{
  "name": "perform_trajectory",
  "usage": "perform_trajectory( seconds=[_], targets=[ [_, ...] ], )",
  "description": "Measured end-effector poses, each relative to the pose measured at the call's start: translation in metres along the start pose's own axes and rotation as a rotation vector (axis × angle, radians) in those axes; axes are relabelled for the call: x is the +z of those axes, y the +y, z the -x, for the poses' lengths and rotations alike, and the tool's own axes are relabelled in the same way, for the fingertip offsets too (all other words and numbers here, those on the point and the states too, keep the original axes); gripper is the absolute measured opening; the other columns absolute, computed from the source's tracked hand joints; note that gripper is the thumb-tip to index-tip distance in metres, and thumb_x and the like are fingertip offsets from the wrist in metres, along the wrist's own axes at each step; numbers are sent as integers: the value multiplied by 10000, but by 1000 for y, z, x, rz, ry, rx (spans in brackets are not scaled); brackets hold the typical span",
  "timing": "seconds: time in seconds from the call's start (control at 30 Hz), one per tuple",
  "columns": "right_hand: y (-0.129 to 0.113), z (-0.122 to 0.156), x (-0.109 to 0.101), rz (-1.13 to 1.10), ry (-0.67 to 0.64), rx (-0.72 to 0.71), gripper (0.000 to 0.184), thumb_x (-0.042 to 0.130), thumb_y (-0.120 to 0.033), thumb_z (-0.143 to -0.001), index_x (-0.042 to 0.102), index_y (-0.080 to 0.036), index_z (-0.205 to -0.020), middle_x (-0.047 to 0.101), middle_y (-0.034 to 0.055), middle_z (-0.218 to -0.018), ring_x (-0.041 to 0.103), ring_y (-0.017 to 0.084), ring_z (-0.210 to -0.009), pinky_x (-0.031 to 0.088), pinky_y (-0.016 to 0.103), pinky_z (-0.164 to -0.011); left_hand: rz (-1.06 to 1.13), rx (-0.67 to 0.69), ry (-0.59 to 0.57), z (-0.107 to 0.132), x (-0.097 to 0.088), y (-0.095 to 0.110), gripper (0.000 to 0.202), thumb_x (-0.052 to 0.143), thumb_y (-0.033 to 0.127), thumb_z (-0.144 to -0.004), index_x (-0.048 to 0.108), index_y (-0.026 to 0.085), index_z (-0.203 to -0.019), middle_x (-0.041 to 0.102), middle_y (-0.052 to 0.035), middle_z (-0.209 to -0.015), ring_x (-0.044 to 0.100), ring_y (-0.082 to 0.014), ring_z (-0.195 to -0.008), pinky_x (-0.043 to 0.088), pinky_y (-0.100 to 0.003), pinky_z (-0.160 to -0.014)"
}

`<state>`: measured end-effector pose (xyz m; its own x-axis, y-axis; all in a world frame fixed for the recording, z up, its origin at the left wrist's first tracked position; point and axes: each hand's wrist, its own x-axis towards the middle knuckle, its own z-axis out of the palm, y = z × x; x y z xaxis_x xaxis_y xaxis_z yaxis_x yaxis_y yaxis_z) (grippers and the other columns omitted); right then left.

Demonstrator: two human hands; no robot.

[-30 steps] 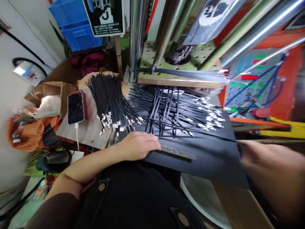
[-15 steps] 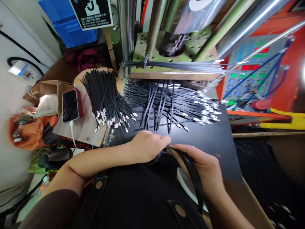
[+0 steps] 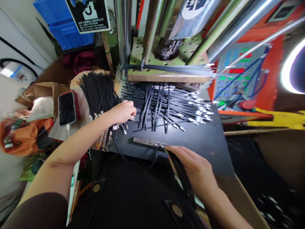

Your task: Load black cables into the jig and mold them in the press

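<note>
1. While the fingers of the left hand (image 3: 124, 112) are curled in close together, a silver tip shows just under them; whether they grip it, I cannot tell.
2. The fingers of the right hand (image 3: 199, 170) are closed around a bunch of held strips (image 3: 180, 168), black and flexible, with the fingertips at the right end of a slotted metal bar (image 3: 147, 142).
3. The held strips run from those fingertips down toward the person's apron (image 3: 133, 197), bowing to the right, so their long axis points mostly toward the body.
4. The metal bar lies near the front edge of the desk (image 3: 200, 136), below and right of the left hand; its long axis runs crosswise, the right end slanting slightly nearer the person.
5. The left hand is over the lower right side of a strip bundle (image 3: 97, 92), whose silver ends point toward the person.
6. Right of that hand, a strip pile (image 3: 176, 103) lies mostly crosswise, silver ends to the right, with several strips laid over it pointing away from the person.
7. Beyond it stands a perforated press plate (image 3: 188, 51).
</note>
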<state>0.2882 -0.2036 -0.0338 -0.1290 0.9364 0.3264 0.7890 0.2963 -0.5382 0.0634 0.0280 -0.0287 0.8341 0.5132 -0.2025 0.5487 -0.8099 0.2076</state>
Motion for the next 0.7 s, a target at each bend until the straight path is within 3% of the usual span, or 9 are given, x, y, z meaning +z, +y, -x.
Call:
perform_trajectory(
  seconds=[0.1, 0.23, 0.33, 0.47, 0.6, 0.7],
  targets=[
    [2, 3, 0, -47, -42, 55, 251, 479, -190, -945, 716, -221, -1025, 769, 50, -942, 742, 190, -831, 587, 268, -716, -30, 86, 35, 3, 0, -3, 112, 628, 184, -944, 685, 154, -853, 614, -59, -944, 576, -205, -912, 438, -317, -856],
    [17, 14, 2, -136, 113, 192, 132, 623, -235, -918, 731, -249, -993, 780, 5, -931, 747, 175, -800, 601, 265, -762, -72, 95, 80, 19, 5, 0, 157, 517, 140, -989, 670, 167, -1002, 636, -45, -984, 617, -176, -857, 449, -284, -748],
    [25, 18, 9, -176, 185, 231, 87, 672, -250, -899, 741, -247, -951, 783, -2, -897, 744, 169, -759, 608, 260, -734, -193, 107, 80, 26, 9, 2, 247, 478, 113, -987, 669, 183, -1128, 637, -60, -1069, 645, -184, -885, 486, -294, -771],
    [28, 15, 17, -187, 154, 203, 101, 653, -249, -909, 733, -241, -969, 777, 4, -906, 741, 169, -780, 609, 276, -753, -292, 153, 99, 25, 11, -1, 271, 459, 89, -964, 701, 174, -1051, 666, -74, -1073, 672, -201, -903, 541, -331, -824],
    [19, 12, 14, -147, 86, 136, 188, 557, -176, -931, 714, -235, -1016, 766, 27, -943, 726, 173, -855, 589, 291, -790, -213, 246, 323, 39, 8, -3, 368, 373, 92, -967, 719, 175, -1062, 721, -82, -1115, 713, -220, -986, 601, -355, -859],
    [14, 9, 13, -73, -7, 39, 248, 493, -146, -937, 697, -201, -1066, 752, 73, -987, 693, 190, -896, 571, 315, -798, -63, 326, 507, 66, 9, -2, 425, 419, 179, -968, 654, 289, -1305, 745, 5, -1186, 699, -207, -1119, 558, -366, -1043]
  ],
)
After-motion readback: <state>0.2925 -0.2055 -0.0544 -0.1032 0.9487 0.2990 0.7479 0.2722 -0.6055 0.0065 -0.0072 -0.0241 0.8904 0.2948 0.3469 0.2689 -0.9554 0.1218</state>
